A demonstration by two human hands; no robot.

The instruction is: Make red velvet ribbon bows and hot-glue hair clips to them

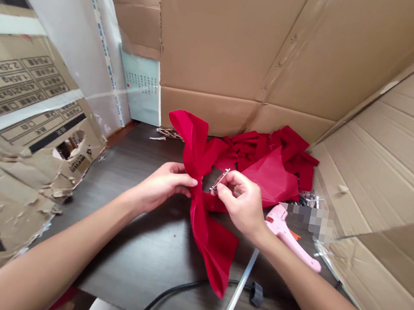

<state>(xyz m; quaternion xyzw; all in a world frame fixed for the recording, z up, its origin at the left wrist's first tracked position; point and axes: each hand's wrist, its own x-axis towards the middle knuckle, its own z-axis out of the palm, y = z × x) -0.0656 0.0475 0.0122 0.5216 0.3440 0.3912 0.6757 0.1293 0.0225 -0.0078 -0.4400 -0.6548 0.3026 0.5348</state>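
Observation:
Pinched at its narrow middle, a red fabric bow (212,239) is held by my left hand (167,185), with one loop rising and the other hanging down over the dark table. My right hand (241,201) grips a small metal clip (219,180) between thumb and fingers, just right of the bow's middle and apart from it. More red fabric (271,177) lies behind my right hand. A pink glue gun (292,239) rests beside my right forearm, with a clear glue stick (240,289) sticking out toward the table's front.
Red fabric strips (291,154) are piled at the back right. Several metal clips (168,134) lie at the back left. A black cable (175,289) crosses the front edge. Cardboard walls (228,36) enclose the dark table (126,248).

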